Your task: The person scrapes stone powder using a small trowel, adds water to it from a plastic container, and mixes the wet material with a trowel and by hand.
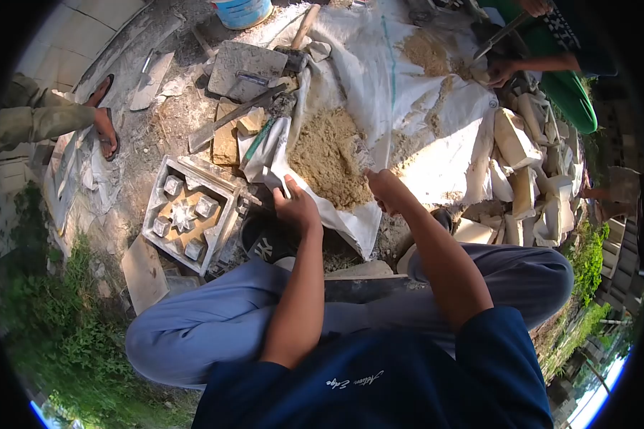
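Note:
A heap of damp-looking sand or mortar mix (327, 154) lies on a white woven sack sheet (436, 154) in front of me. My left hand (298, 207) is at the sheet's near left edge, its fingers bent around that edge. Close to the heap's right side, my right hand (388, 191) is closed in a fist. A blurred pale shape shows just beyond it, and I cannot make out what the fist holds. To the left of my left hand lies a square mold frame (229, 214), with several blocks and a star-shaped piece (182, 214) inside.
A flat slab (247, 68), a hammer (300, 39) and a blue bucket (243, 13) are farther back. Broken pale stone pieces (515, 139) are stacked at right. Another person's hand (503, 72) works at top right; a person's sandaled foot (107, 132) is at left.

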### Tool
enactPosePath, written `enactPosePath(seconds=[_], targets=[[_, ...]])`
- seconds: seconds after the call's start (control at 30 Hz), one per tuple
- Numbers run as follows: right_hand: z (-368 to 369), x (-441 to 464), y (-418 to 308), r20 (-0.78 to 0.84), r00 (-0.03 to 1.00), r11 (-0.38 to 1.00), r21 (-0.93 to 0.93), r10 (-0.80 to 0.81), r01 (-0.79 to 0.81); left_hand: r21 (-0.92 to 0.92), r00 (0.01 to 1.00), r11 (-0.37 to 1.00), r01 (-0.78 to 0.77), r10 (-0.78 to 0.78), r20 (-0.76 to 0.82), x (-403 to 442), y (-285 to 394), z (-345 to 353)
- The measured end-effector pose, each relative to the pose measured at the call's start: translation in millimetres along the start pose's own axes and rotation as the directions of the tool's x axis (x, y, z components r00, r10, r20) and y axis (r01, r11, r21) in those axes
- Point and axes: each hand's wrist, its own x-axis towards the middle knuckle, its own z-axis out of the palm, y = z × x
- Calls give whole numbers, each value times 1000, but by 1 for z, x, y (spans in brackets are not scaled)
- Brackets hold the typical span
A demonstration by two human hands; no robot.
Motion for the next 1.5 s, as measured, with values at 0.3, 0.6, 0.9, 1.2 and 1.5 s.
enactPosePath(seconds=[0.3, 0.6, 0.9, 1.2, 1.5], targets=[[63, -16, -10, 111, 929, 906, -210, -352, 368, 30, 998, 999, 40, -42, 56, 1, -1, -21], [47, -22, 11, 127, 969, 939, -248, -212, 238, 3, 1000, 1000, -18, 18, 3, 0, -5, -19], [56, -39, -17, 161, 912, 833, -370, -377, 410, -28, 990, 994, -103, 100, -100, 11, -34, -11], [29, -1, -18, 140, 871, 652, -610, -471, 450, -66, 997, 995, -80, 81, 8, 11, -15, -29], [6, -35, 10, 133, 918, 545, -770, -373, 333, -99, 1000, 995, -14, 16, 19, 9, -11, -28]])
